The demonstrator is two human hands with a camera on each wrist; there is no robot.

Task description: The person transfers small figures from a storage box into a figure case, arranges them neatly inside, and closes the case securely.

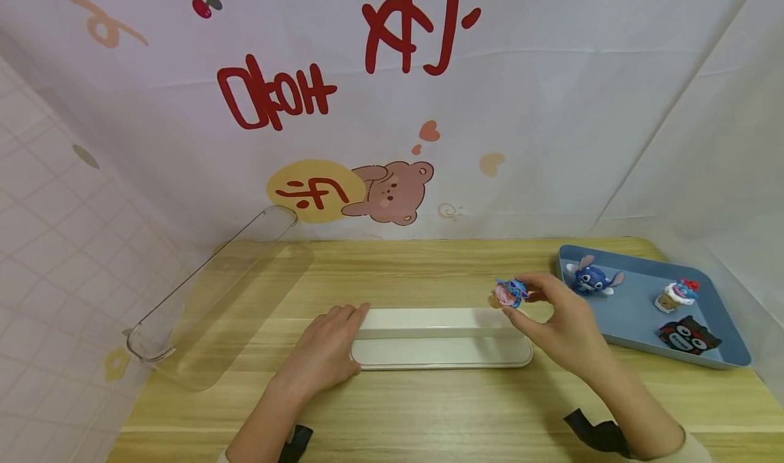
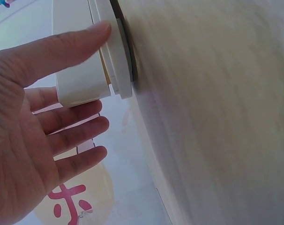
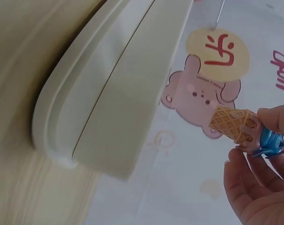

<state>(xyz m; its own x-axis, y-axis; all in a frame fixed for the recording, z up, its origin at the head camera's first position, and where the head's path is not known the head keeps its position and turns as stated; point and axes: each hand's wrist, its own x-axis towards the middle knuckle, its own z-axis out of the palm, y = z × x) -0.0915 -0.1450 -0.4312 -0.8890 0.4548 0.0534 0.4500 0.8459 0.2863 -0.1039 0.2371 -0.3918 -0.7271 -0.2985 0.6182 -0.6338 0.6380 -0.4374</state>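
Observation:
A long white two-step stand (image 1: 444, 338) lies on the wooden table. My left hand (image 1: 324, 350) holds its left end, the thumb at the front edge and the fingers toward the back. In the left wrist view the thumb (image 2: 62, 51) lies across the stand's lip (image 2: 118, 61), and the other fingers reach past the far side. Above the stand's right end, my right hand (image 1: 560, 323) pinches a small ice-cream-cone figurine (image 1: 510, 293) with a blue character on top. The right wrist view shows its tan waffle cone (image 3: 233, 124) tilted, pointing away from the fingers.
At right, a blue tray (image 1: 637, 320) holds a blue big-eared figurine (image 1: 591, 279), a cone figurine with a red top (image 1: 676, 295) and a dark owl-like figure (image 1: 690, 335). A clear plastic cover (image 1: 239, 306) stands at left. Behind hangs a printed white curtain (image 1: 551, 109).

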